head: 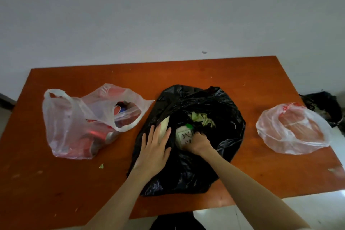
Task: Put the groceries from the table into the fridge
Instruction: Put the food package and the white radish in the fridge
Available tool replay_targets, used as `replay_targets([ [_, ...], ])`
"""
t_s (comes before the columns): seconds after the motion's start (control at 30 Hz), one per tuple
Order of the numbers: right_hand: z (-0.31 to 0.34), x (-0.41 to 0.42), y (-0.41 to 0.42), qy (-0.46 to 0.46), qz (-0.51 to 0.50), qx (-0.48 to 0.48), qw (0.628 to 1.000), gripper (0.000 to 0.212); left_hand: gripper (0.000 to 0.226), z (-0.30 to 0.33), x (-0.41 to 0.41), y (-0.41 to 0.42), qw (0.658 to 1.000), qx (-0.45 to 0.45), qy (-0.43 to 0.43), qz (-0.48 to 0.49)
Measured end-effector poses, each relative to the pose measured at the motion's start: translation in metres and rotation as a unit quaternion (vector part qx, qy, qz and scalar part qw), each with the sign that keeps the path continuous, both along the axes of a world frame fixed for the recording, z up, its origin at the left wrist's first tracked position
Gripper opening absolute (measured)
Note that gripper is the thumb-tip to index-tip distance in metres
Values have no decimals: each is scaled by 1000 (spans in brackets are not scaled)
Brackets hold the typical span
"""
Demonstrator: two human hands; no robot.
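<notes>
Inside black bag (188, 166) at table (186, 73) centre: small white bottle (183, 135), gripped by curled right hand (198, 143). Left hand (155, 147) flat, fingers straight, pressing bag open. Probably light, stiff, slippery; best held around body.

No word, brand or number reads clearly anywhere.

- White carton with green cap (183, 135), inside the open black bag (220, 110): a dark burst-like mark on its face, strokes radiating from a centre. Could be a logo or a character; too blurred to tell. The right hand (197, 143) covers its lower corner.
- Left clear bag (61, 117) on the bench (186, 73): white strokes on a red panel near the top, perhaps lettering, illegible. Red cans inside show no readable brand.
- Right clear bag (293, 129): red patch near its top edge, the print not legible.
</notes>
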State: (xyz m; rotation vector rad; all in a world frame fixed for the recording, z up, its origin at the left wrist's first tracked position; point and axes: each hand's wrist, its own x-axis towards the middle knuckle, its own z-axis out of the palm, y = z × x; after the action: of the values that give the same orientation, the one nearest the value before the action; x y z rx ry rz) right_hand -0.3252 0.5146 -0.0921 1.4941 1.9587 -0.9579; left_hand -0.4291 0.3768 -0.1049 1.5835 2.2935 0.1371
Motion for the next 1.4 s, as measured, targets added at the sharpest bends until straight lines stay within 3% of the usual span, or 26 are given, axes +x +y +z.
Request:
replay_targets([
  [0.27, -8, -7, 2, -21, 1, 7, 1000, 97, 59, -14, 1, -2, 997, -23, 67, 2],
  [0.47, -11, -5, -1, -6, -23, 7, 1000, 81, 60, -13, 5, 0, 997, -34, 64, 15],
  [0.77, 4, 14, -14, 106, -64, 62, 990, 47, 68, -14, 3, 1, 999, -22, 26, 5],
  [1.03, 23, 38, -31, 245, -145, 152, 946, 41, 69, -4, -1, -1, 997, -70, 16, -26],
  [1.23, 26, 46, -45, 275, -163, 201, 926, 35, 68, -9, -10, -5, 994, -91, 41, -40],
  [1.4, 35, 49, -53, 331, -228, 160, 902, 41, 68, -6, -12, -6, 991, -113, 62, -38],
])
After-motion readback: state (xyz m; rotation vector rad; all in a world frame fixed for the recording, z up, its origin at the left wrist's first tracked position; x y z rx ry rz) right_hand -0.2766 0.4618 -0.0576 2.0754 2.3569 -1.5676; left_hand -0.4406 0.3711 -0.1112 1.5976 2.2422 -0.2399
